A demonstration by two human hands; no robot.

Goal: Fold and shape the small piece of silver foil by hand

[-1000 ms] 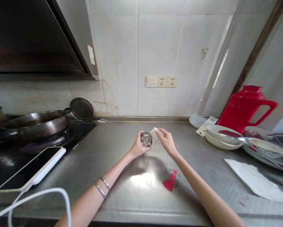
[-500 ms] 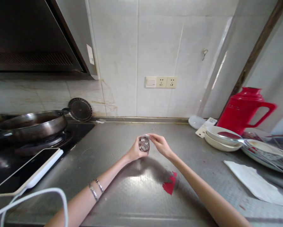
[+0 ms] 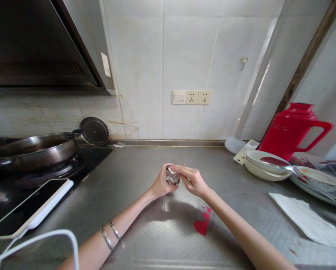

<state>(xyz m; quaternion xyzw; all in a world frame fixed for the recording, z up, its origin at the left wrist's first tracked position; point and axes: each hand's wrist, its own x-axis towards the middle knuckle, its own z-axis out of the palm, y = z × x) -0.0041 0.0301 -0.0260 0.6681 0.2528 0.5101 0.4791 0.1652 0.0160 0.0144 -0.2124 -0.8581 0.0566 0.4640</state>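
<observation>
My left hand (image 3: 162, 184) wraps around a small clear glass (image 3: 173, 178) above the middle of the steel counter (image 3: 139, 165). The glass looks faceted and its near end faces me. My right hand (image 3: 192, 180) has its fingers pressed together, with their tips against the upper right of the glass. A small whitish patch shows by those fingertips; I cannot tell if it is a scrap of paper or a reflection. Torn red scraps (image 3: 202, 224) lie on the counter below my right wrist.
A steel pan (image 3: 41, 150) sits on the stove at left, near a phone (image 3: 27, 208) with a white cable (image 3: 55, 233). To the right are a red thermos (image 3: 288, 127), stacked white bowls (image 3: 265, 171), a patterned plate (image 3: 316, 191) and a white paper sheet (image 3: 305, 219).
My right fingers have come down from the top edge of the glass onto its upper right side. Both hands and the glass sit slightly lower and further right in view.
</observation>
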